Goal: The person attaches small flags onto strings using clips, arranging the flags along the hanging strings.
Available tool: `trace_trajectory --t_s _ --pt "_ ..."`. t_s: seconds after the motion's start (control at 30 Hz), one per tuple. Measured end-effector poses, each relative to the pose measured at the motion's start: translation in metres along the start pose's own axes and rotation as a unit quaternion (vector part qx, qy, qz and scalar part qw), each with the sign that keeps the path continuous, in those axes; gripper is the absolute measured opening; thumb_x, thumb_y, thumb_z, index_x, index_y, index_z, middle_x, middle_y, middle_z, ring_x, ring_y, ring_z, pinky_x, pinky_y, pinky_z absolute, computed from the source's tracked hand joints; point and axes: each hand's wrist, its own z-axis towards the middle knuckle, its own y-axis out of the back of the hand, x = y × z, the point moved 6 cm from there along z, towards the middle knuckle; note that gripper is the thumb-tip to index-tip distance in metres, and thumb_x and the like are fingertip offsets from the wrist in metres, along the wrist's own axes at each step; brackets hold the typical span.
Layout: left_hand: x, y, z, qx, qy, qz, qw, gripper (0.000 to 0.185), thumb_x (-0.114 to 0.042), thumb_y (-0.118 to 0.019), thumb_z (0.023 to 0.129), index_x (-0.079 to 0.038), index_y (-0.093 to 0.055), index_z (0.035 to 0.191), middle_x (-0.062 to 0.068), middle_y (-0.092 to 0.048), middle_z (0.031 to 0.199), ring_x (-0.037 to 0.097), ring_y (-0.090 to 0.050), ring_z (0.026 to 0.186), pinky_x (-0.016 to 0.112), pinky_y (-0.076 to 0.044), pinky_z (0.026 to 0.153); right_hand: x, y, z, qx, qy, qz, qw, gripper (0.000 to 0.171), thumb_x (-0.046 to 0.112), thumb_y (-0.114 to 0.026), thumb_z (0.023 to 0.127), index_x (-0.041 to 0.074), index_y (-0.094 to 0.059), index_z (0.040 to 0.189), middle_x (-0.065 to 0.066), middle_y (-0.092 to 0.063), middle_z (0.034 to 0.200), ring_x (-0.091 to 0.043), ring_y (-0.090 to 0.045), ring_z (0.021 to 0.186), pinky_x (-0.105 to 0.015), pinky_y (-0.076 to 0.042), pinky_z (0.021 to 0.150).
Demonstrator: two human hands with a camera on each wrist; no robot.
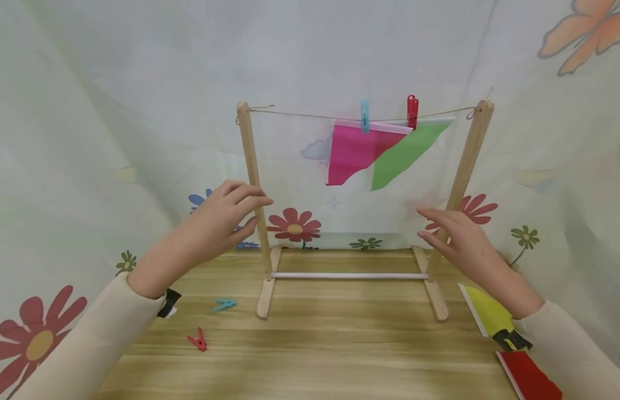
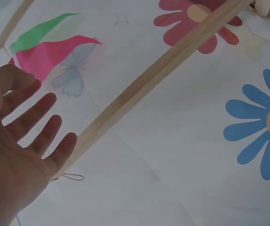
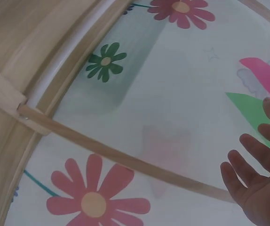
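A small wooden drying rack stands on the table, with a string (image 1: pixel 300 115) tied between its two posts. A pink paper flag (image 1: pixel 357 153) hangs from a blue peg (image 1: pixel 364 115) and a green flag (image 1: pixel 405 155) from a red peg (image 1: pixel 412 111). My left hand (image 1: pixel 250 208) is open beside the left post (image 1: pixel 255 189), fingers loosely bent; contact is unclear. The left wrist view shows its spread fingers (image 2: pixel 36 110) against the post (image 2: pixel 163 70). My right hand (image 1: pixel 435 225) is open by the right post (image 1: pixel 467 155), holding nothing, fingers (image 3: pixel 252 155) straight.
A loose blue peg (image 1: pixel 224 304) and a red peg (image 1: pixel 197 339) lie on the wooden table at the left. Yellow paper (image 1: pixel 490 311) and red paper (image 1: pixel 530 378) lie at the right front. A white crossbar (image 1: pixel 350 275) joins the rack's feet. Flowered cloth surrounds the table.
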Motion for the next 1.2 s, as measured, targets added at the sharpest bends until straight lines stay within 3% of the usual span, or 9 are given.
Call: trace_trajectory --t_s 0.27,0.5,0.73,0.9,1.0,1.2 --pt "0.008 -0.014 -0.025 0.026 0.02 0.022 0.9992 0.04 -0.007 -0.073 0.092 -0.005 -0.065 0.131 0.012 -0.063 0.128 0.035 -0.053 0.119 0.052 -0.047 0.1 -0.007 -0.001 -0.029 0.007 -0.001 -0.018 1.0 0.062 0.005 -0.086 0.077 0.002 -0.062 0.135 -0.016 -0.069 0.119 -0.035 -0.061 0.106 -0.054 -0.052 0.087" --pt "0.01 -0.026 -0.047 0.031 0.014 0.031 0.999 0.039 -0.005 -0.075 0.089 -0.004 -0.066 0.128 0.012 -0.065 0.124 0.036 -0.055 0.115 0.051 -0.049 0.095 -0.011 -0.003 -0.055 0.025 -0.01 -0.038 0.999 0.062 0.009 -0.087 0.078 0.004 -0.063 0.135 -0.016 -0.068 0.122 -0.038 -0.06 0.109 -0.057 -0.053 0.084" --pt "0.011 -0.037 -0.072 0.029 0.015 0.043 0.9986 0.038 -0.006 -0.075 0.088 -0.005 -0.067 0.125 0.012 -0.066 0.122 0.034 -0.057 0.111 0.049 -0.05 0.092 -0.017 -0.007 -0.08 0.041 -0.015 -0.057 0.997 0.062 0.012 -0.086 0.078 0.004 -0.063 0.135 -0.015 -0.068 0.123 -0.038 -0.061 0.113 -0.058 -0.051 0.09" --pt "0.01 -0.048 -0.092 0.046 0.014 0.049 0.9977 0.04 -0.008 -0.075 0.087 -0.004 -0.067 0.126 0.012 -0.067 0.12 0.034 -0.058 0.111 0.05 -0.05 0.094 -0.025 -0.015 -0.107 0.04 -0.008 -0.055 0.998 0.053 0.03 -0.079 0.088 0.002 -0.065 0.131 -0.016 -0.067 0.123 -0.038 -0.063 0.11 -0.057 -0.051 0.089" --pt "0.011 -0.055 -0.104 0.059 0.027 0.051 0.9966 0.04 -0.007 -0.073 0.088 -0.003 -0.067 0.126 0.013 -0.067 0.121 0.035 -0.057 0.113 0.053 -0.05 0.095 -0.033 -0.021 -0.124 0.04 -0.017 -0.049 0.998 0.052 0.034 -0.076 0.089 0.001 -0.066 0.128 -0.017 -0.067 0.122 -0.039 -0.062 0.108 -0.057 -0.05 0.086" --pt "0.013 -0.067 -0.132 0.083 0.063 0.042 0.9937 0.04 -0.005 -0.073 0.088 -0.003 -0.067 0.127 0.014 -0.065 0.124 0.038 -0.056 0.115 0.057 -0.05 0.092 -0.045 -0.03 -0.152 0.069 -0.05 -0.069 0.994 0.055 0.018 -0.086 0.078 0.003 -0.067 0.128 -0.017 -0.068 0.121 -0.039 -0.062 0.108 -0.059 -0.053 0.085"
